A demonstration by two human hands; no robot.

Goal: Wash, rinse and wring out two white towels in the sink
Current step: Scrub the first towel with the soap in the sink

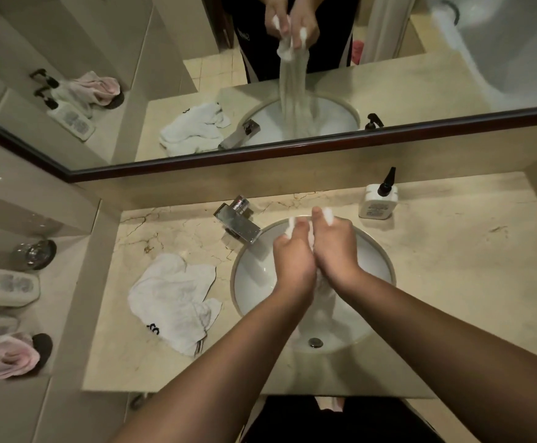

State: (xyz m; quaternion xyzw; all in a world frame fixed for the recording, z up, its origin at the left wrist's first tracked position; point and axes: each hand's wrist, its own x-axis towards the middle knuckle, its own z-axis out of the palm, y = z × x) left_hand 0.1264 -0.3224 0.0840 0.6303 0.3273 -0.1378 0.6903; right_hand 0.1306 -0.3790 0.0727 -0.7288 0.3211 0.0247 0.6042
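The wet towel [324, 292] hangs from both hands down into the round white sink [251, 282]; it looks stretched long and thin, and small white bits of it come out between the fingers. The left hand [292, 254] and the right hand [334, 244] are side by side, both closed around its top part. Below the wrists the cloth is blurred, so its lower end probably touches the basin. The second white towel [171, 302] lies crumpled on the marble counter [452, 282], left of the sink. I count two towels, one chrome faucet [240, 220], one soap bottle [377, 199] with black pump.
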